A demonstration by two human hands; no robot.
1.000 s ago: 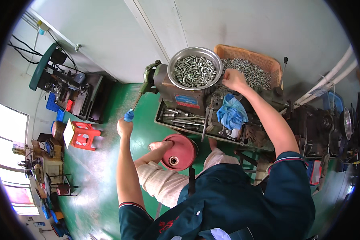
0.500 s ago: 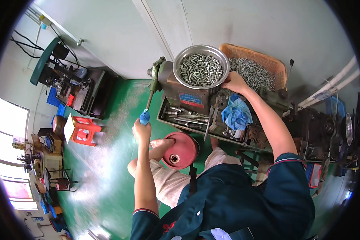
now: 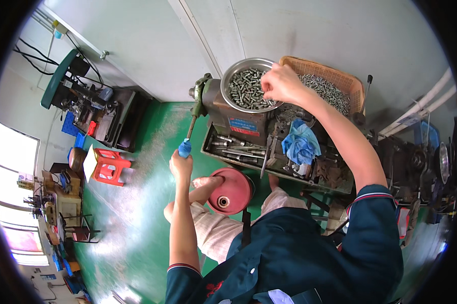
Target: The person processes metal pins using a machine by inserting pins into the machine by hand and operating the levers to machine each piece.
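Observation:
My left hand (image 3: 180, 166) grips the blue knob (image 3: 185, 148) at the end of a lever (image 3: 191, 126) that runs up to the green machine (image 3: 223, 109). My right hand (image 3: 280, 83) is over the round metal bowl (image 3: 232, 74) of small metal parts on top of the machine, fingers closed among the parts. Whether it holds a part is hidden. A tray of tools (image 3: 238, 149) and a blue rag (image 3: 300, 143) lie in front of the machine.
An orange basket (image 3: 335, 81) of metal parts stands right of the bowl. A red wheel (image 3: 231, 191) sits by my knees. A red stool (image 3: 107, 166) is on the green floor at left, with a drill press (image 3: 68, 86) and benches beyond.
My left hand has risen along the lever's arc and closed on the blue knob. My right hand has moved left from the basket edge to the bowl.

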